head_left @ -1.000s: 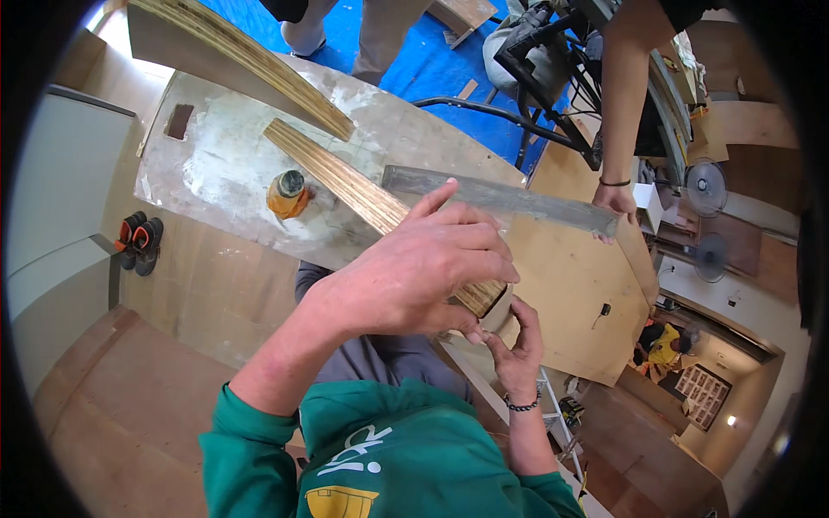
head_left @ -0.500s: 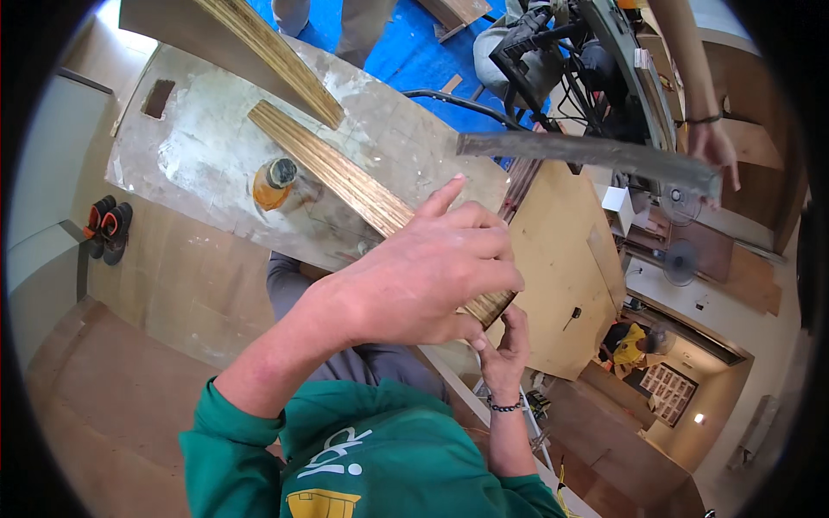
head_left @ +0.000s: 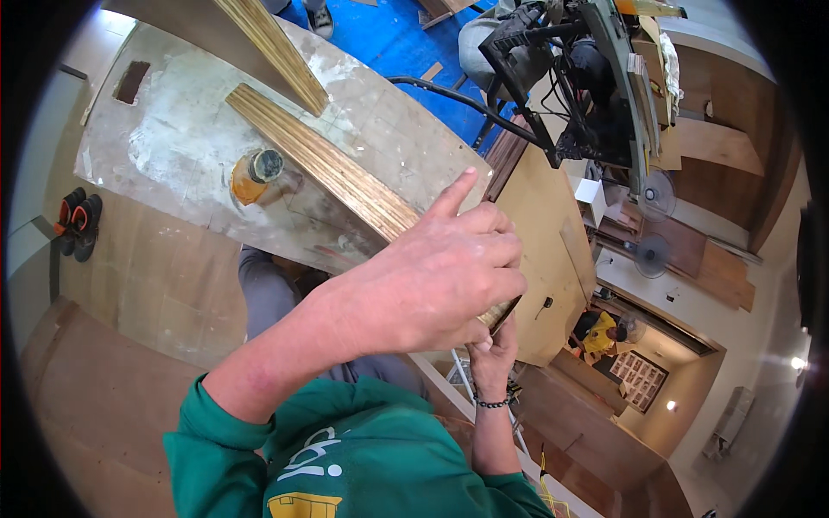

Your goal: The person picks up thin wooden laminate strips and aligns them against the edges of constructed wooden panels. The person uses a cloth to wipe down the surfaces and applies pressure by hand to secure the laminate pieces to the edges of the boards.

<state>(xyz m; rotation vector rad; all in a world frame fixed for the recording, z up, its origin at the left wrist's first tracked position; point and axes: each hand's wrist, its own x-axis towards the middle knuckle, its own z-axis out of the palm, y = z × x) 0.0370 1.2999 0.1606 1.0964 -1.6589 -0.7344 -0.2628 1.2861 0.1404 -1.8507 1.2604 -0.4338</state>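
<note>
A long plywood strip with layered edges slants across the worktable toward me. My left hand lies over its near end, fingers curled round it and the index finger stretched out. Under that same end, my right hand grips the corner with its fingers and thumb, partly hidden by the left hand. A beaded bracelet circles my right wrist. Beside the strip stands an orange bottle with a dark top. Another plywood board stands on the table beyond.
The stained worktable has a rectangular cutout at its far left. A black metal frame with cables stands at the far right, near a blue sheet. Shoes lie on the left floor. A person in yellow is in the background.
The view has shifted slightly, moving the scene leftward. Another person's arm and the long grey strip at the upper right are gone from view. Both my hands keep hold of the plywood strip.
</note>
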